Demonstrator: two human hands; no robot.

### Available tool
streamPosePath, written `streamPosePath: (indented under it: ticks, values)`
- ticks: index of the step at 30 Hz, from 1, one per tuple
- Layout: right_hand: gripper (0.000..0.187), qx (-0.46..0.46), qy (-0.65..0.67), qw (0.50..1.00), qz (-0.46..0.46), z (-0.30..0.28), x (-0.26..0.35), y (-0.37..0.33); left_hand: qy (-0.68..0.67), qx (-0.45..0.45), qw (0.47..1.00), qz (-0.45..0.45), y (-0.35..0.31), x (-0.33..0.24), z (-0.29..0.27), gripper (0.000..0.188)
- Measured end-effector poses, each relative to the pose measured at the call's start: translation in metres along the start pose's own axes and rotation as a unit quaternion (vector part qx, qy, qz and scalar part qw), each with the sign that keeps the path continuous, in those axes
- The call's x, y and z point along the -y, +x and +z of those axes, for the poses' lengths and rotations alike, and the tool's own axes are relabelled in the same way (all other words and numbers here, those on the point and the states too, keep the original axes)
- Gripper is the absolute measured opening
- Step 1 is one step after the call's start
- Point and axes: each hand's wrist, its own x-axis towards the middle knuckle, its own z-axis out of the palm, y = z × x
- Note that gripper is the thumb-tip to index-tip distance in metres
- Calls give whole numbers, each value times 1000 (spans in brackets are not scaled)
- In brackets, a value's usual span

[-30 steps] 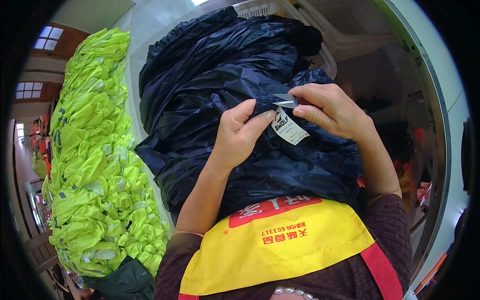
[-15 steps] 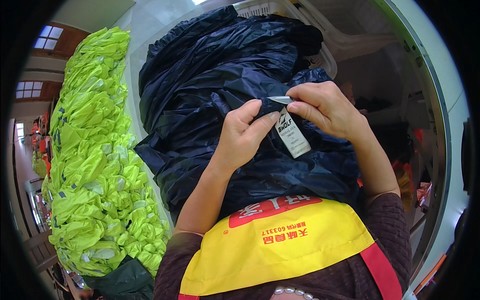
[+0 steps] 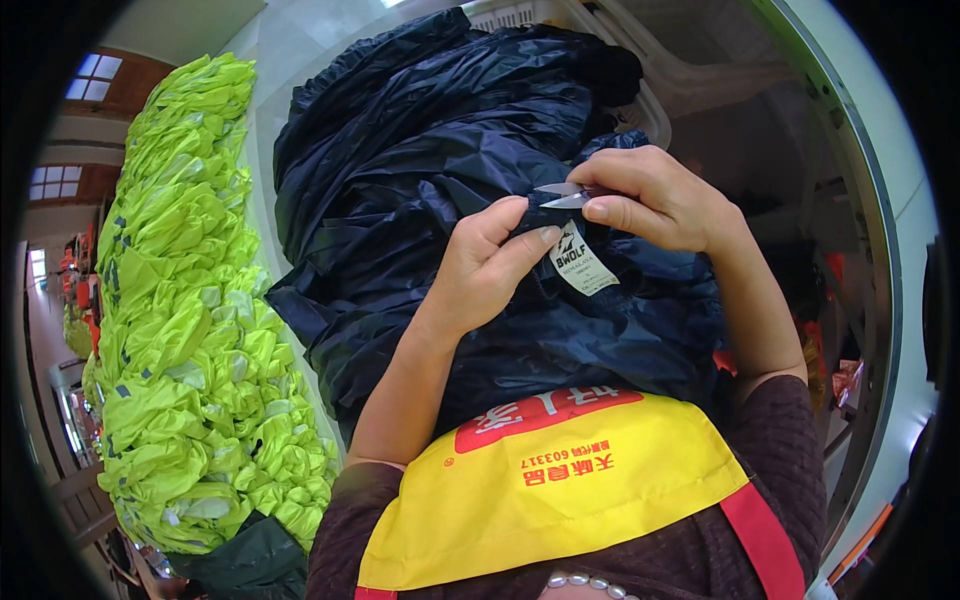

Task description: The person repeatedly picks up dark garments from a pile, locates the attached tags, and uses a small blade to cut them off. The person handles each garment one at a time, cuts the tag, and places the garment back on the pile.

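Observation:
A heap of dark navy garments (image 3: pixel 420 160) of thin, shiny cloth lies before me. My left hand (image 3: pixel 490 270) pinches a gathered edge of this cloth between thumb and fingers. From that spot hangs a white printed label (image 3: pixel 582 262), partly covered at its top. Thread snips (image 3: pixel 572 197) sit in my right hand (image 3: pixel 660 200), their two pointed blades apart and aimed left at the pinched edge. The handle of the snips is hidden in my palm.
A long pile of bright yellow-green garments (image 3: pixel 190 330) runs along the left, with dark green cloth (image 3: pixel 245 560) at its near end. Behind the navy heap stands a white plastic basket (image 3: pixel 655 120). A metal-edged frame (image 3: pixel 880 210) curves along the right.
The snips' blades have spread from nearly together to apart, and my right hand has shifted slightly right. The label has swung and now curls at its lower end. My left hand keeps its pinch.

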Motion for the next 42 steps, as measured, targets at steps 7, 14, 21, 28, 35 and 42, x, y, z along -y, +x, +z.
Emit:
streamPosePath:
  ticks: [7, 14, 21, 28, 35, 42]
  values:
    - [29, 20, -8, 1000, -6, 4, 5, 6, 28, 13, 999, 10, 0, -1, 0, 18]
    - [33, -78, 38, 995, 57, 7, 2, -1, 37, 17, 999, 6, -1, 3, -3, 18]
    - [37, -25, 54, 998, 38, 4, -1, -5, 38, 20, 999, 13, -2, 1, -2, 20]
    - [39, 25, 28, 999, -28, 4, 0, 1, 72, 62, 995, 25, -2, 0, -7, 22]
    - [38, 28, 7, 999, -36, 5, 4, 4, 56, 60, 996, 40, -1, 3, -4, 15]
    - [36, -125, 80, 989, 21, 18, -5, 2, 58, 64, 995, 43, 0, 4, -4, 13]
